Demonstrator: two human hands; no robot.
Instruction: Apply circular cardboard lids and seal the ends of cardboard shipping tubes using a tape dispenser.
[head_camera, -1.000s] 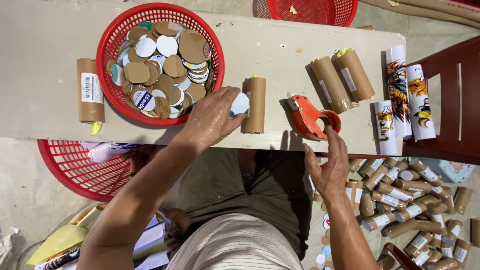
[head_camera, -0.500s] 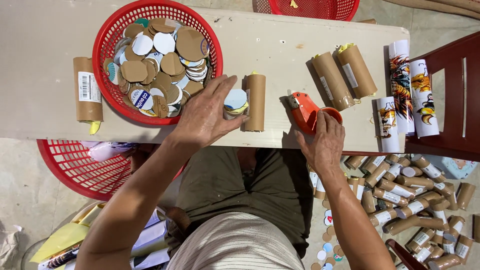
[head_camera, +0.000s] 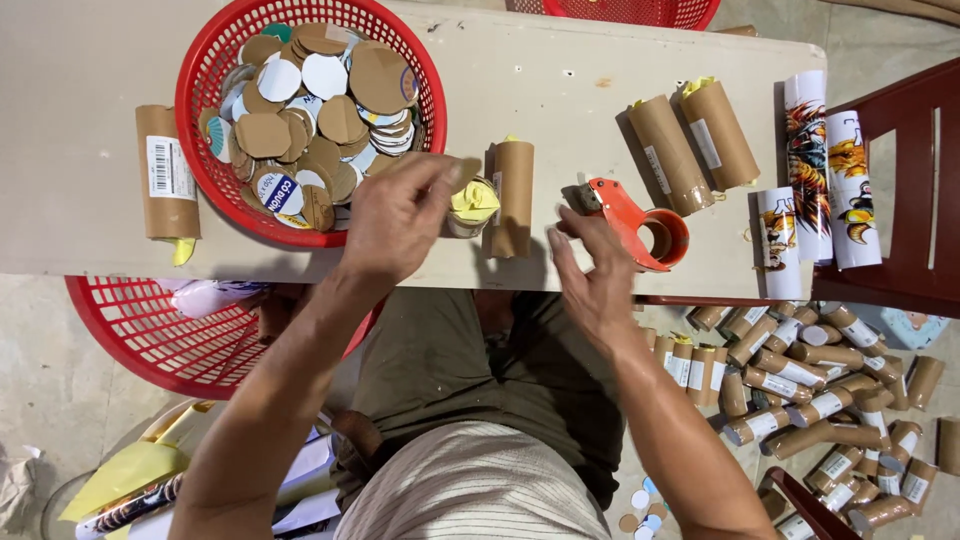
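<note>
Discs (head_camera: 300, 120) heaped in red basket (head_camera: 205, 75) — left hand (head_camera: 395, 215) pinching yellow-capped tube (head_camera: 472, 205), right hand (head_camera: 590, 275) open beside tape dispenser (head_camera: 635, 220).

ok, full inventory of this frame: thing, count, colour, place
round red plastic basket: one, red, table left, full of discs
cardboard and paper discs: many, brown, white, some blue, in that basket
brown cardboard tubes on the table: four lying flat; one far left, one centre, two right
short open tube with yellow paper inside: one, at the left fingertips
orange tape dispenser: one, table centre-right
printed white paper rolls: three, table right end
beige table: one
second red basket: one, under the table, left
loose tubes on the floor: many, brown, lower right
dark red chair: one, right
left hand: on the short tube
right hand: beside the dispenser, fingers apart
</note>
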